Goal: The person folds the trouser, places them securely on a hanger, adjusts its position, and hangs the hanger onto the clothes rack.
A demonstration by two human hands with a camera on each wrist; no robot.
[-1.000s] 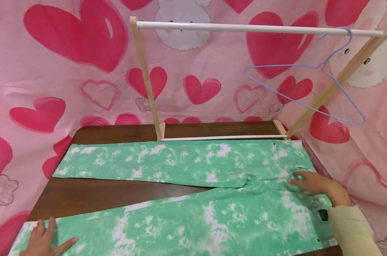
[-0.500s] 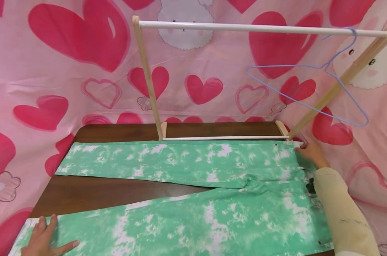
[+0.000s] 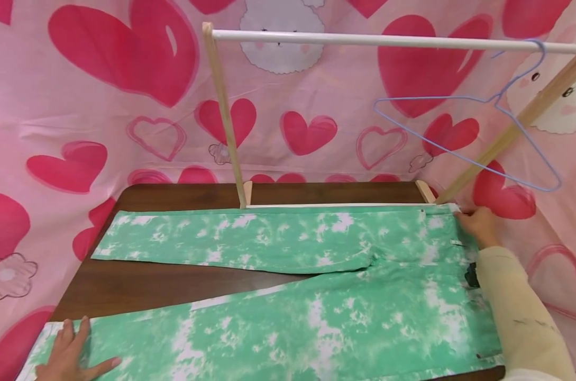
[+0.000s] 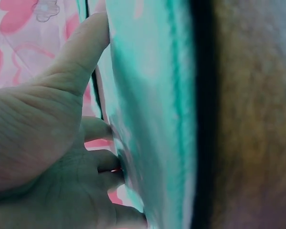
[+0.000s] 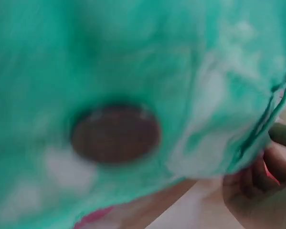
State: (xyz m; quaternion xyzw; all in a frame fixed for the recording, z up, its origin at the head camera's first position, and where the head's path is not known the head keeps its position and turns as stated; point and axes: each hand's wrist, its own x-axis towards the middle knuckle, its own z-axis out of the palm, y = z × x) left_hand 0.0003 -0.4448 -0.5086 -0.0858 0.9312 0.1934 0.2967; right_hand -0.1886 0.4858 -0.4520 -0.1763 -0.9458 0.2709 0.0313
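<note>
Green and white tie-dye trousers (image 3: 326, 317) lie spread out, legs toward the left and waistband at the right. My left hand (image 3: 71, 352) rests with spread fingers on the near leg by its hem. In the left wrist view, the fingertips of that hand (image 4: 61, 124) press against the green cloth. At the far corner of the waistband, my right hand (image 3: 480, 225) pinches the fabric. The right wrist view has a dark round button (image 5: 116, 134) up close, with the curled fingers of the right hand (image 5: 259, 186) at the cloth's edge.
Behind the trousers stands a wooden rack with a white top rail (image 3: 364, 38). A blue wire hanger (image 3: 459, 99) hangs at its right end. Brown tabletop (image 3: 173, 278) shows between the legs. A pink heart-patterned cloth (image 3: 164, 79) covers the walls.
My right hand has moved from the middle of the waistband to its far corner, taken hold there, and drawn it slightly outward toward the rack. The left hand has stayed on the near leg.
</note>
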